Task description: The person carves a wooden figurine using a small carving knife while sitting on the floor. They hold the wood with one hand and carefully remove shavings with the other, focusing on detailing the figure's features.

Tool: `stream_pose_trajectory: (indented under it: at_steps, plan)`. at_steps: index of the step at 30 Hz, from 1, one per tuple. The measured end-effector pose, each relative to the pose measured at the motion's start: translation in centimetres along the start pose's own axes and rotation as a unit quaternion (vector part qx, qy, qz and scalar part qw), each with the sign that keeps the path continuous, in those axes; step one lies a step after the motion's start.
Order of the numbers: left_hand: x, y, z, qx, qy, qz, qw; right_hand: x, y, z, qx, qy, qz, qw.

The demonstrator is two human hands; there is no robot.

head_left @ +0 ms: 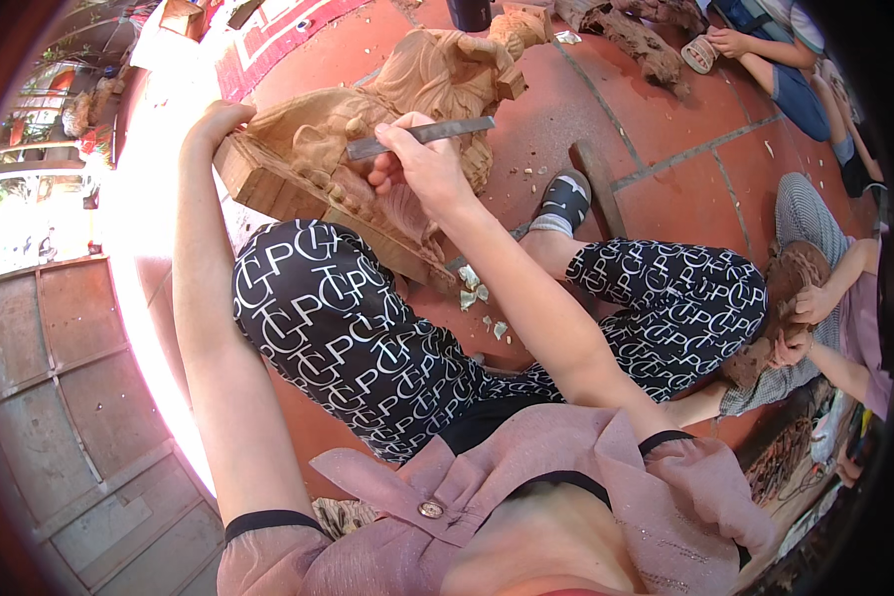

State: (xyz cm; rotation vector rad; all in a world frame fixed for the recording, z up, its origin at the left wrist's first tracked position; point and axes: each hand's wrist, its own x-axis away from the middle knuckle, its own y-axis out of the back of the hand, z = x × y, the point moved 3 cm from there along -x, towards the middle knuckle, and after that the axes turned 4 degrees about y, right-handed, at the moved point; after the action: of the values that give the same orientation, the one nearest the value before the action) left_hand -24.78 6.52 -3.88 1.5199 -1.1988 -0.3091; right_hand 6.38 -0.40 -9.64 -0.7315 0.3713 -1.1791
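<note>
A large pale wood carving [437, 74] with deep folds and figures lies tilted in front of me, its near side by my raised left knee. My left hand [219, 121] grips the carving's upper left edge, fingers bent over the rim. In my right hand [422, 169] is a flat grey steel chisel [457, 128], held between thumb and fingers above the carved surface. The chisel's left end is over the carving; whether it touches the wood I cannot tell.
Wood chips [473, 288] and a dark wooden bar [596, 189] lie on the red tiles [680, 214]. Rough driftwood [656, 60] is at the far right. One person nearby holds a light cup [699, 55]; another grips brown wood [800, 268]. A dark container [469, 12] stands behind the carving.
</note>
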Motion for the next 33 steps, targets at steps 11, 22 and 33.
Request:
stream_pose_trajectory:
  at_steps: [11, 22, 33]
  plan:
    - [0.3, 0.1, -0.2, -0.005, 0.002, 0.01, 1.0, 0.4, 0.5, -0.1, -0.008, -0.007, -0.032, 0.999]
    - [0.4, 0.2, 0.0, -0.004, -0.002, 0.0, 1.0, 1.9, 3.2, 0.4, 0.012, 0.034, -0.038, 0.999]
    - [0.3, 0.0, 0.0, 0.009, -0.015, -0.003, 1.0, 0.3, 2.1, 0.0, 0.04, 0.125, -0.004, 0.991]
